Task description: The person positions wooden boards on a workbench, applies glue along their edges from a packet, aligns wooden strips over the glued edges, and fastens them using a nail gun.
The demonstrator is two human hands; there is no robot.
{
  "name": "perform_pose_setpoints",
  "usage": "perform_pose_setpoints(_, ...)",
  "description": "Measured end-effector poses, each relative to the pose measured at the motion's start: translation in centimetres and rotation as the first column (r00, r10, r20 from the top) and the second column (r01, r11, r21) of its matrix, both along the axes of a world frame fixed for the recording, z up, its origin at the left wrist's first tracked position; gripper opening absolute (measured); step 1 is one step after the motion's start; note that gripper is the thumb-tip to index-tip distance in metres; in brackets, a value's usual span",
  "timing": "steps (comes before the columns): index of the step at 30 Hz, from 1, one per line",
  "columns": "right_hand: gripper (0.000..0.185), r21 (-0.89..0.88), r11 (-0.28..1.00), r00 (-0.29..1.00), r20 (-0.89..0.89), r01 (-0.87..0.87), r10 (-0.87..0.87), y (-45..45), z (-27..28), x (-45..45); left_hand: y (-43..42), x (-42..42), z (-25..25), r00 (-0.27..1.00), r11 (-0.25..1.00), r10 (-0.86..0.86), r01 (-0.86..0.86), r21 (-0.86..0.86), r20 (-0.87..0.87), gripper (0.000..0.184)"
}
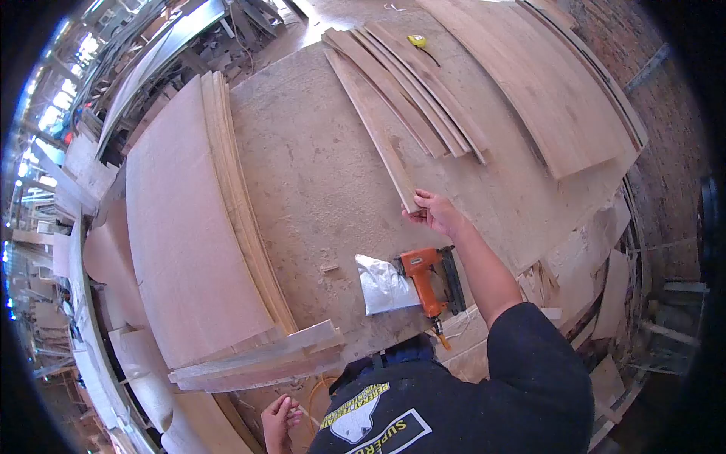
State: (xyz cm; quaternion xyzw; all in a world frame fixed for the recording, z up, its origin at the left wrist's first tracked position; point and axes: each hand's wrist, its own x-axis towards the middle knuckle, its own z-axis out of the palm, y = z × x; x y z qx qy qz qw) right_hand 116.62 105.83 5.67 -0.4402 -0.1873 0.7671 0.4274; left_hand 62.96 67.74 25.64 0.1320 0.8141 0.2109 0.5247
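My right hand [432, 212] is closed around the near end of a long, narrow wooden strip [376, 132]. The strip slants away from me across the worktable [287, 151]. Just below that hand lies an orange nail gun [421, 274] with a black magazine and a hose fitting at its handle. A shiny white packet [382, 286] touches the gun's left side. My left hand [281, 415] hangs low beyond the table's near edge, fingers curled; whether anything small is in them is hidden.
More wooden strips [423, 94] lie beyond the held one, beside a yellow tape measure [417, 41]. Stacked wide panels stand left [185, 219] and right [548, 91]. Boards [257, 354] lie along the near left edge. Scrap wood [582, 265] is at the right.
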Motion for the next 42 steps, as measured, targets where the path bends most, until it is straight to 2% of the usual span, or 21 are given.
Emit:
perform_pose_setpoints(1, 0.047, -0.004, 1.000, 0.999, -0.041, -0.005, 0.005, -0.2, 0.0, 0.2, 0.3, 0.2, 0.2, 1.000, 1.000, 0.008, -0.008, -0.008, 0.001, 0.045)
perform_pose_setpoints(4, 0.057, -0.040, 0.999, 1.000, -0.009, 0.021, -0.021, -0.5, 0.7, 0.3, 1.0, 0.7, 0.4, 1.000, 0.999, 0.023, -0.023, -0.025, 0.002, 0.048)
perform_pose_setpoints(7, 0.074, 0.116, 0.993, 0.978, 0.204, 0.018, -0.042, -1.5, 0.6, -0.1, 1.0, 0.7, -0.1, 1.000, 0.999, 0.018, -0.018, -0.036, -0.002, 0.048)
perform_pose_setpoints(10, 0.079, 0.188, 0.980, 0.875, 0.483, -0.071, -0.029, -1.4, -0.8, -0.2, 1.1, 1.2, 0.0, 1.000, 0.999, 0.022, -0.022, -0.042, -0.002, 0.047)
perform_pose_setpoints(14, 0.080, 0.219, 0.974, 0.837, 0.542, -0.050, -0.079, -1.6, -2.3, -0.7, 0.8, 1.2, -0.1, 0.999, 0.998, 0.042, -0.042, -0.054, 0.006, 0.047)
perform_pose_setpoints(19, 0.082, 0.266, 0.962, 0.799, 0.590, -0.053, -0.119, -2.0, -0.8, -1.7, 0.6, 1.3, -0.5, 0.998, 0.996, 0.059, -0.058, -0.064, 0.009, 0.047)
perform_pose_setpoints(22, 0.079, 0.220, 0.973, 0.779, 0.621, -0.066, -0.087, -2.0, 0.4, -2.2, 0.3, 1.2, -0.9, 0.998, 0.997, 0.061, -0.060, -0.057, 0.005, 0.048)
perform_pose_setpoints(25, 0.072, 0.178, 0.982, 0.809, 0.585, -0.056, -0.060, -2.0, 0.3, -2.4, 0.1, 0.9, -1.0, 0.998, 0.997, 0.060, -0.059, -0.057, 0.015, 0.049)
perform_pose_setpoints(26, 0.070, 0.171, 0.984, 0.859, 0.510, -0.050, -0.045, -2.0, 0.5, -2.4, 0.2, 1.0, -1.0, 0.998, 0.997, 0.063, -0.061, -0.057, 0.021, 0.050)
perform_pose_setpoints(28, 0.065, 0.155, 0.987, 0.938, 0.347, -0.043, -0.013, -2.2, 1.7, -2.4, 0.5, 1.0, -0.9, 0.998, 0.997, 0.057, -0.055, -0.060, 0.029, 0.051)
perform_pose_setpoints(30, 0.057, 0.113, 0.993, 0.993, 0.102, 0.043, -0.054, -2.6, 3.1, -2.7, 1.0, 1.0, -1.0, 0.999, 0.997, 0.037, -0.035, -0.062, 0.038, 0.052)
perform_pose_setpoints(34, 0.042, 0.025, 0.991, 0.947, -0.297, 0.132, -0.119, -4.9, 4.9, -2.9, 1.6, 0.0, -2.2, 0.996, 0.999, -0.046, 0.046, 0.002, 0.079, 0.051)
perform_pose_setpoints(37, 0.034, 0.031, 0.995, 0.920, -0.385, 0.094, -0.075, -8.5, 5.1, -4.2, 2.5, -0.8, -3.4, 0.989, 0.993, -0.108, 0.103, 0.054, 0.102, 0.050)
perform_pose_setpoints(39, 0.043, 0.079, 0.996, 0.952, -0.307, 0.046, -0.019, -11.8, 6.6, -5.8, 3.0, -1.8, -4.3, 0.978, 0.982, -0.168, 0.154, 0.112, 0.124, 0.049)
perform_pose_setpoints(42, 0.059, 0.113, 0.993, 0.978, -0.198, -0.037, 0.059, -16.9, 9.6, -9.6, 5.3, -1.6, -3.0, 0.964, 0.967, -0.235, 0.218, 0.132, 0.127, 0.050)
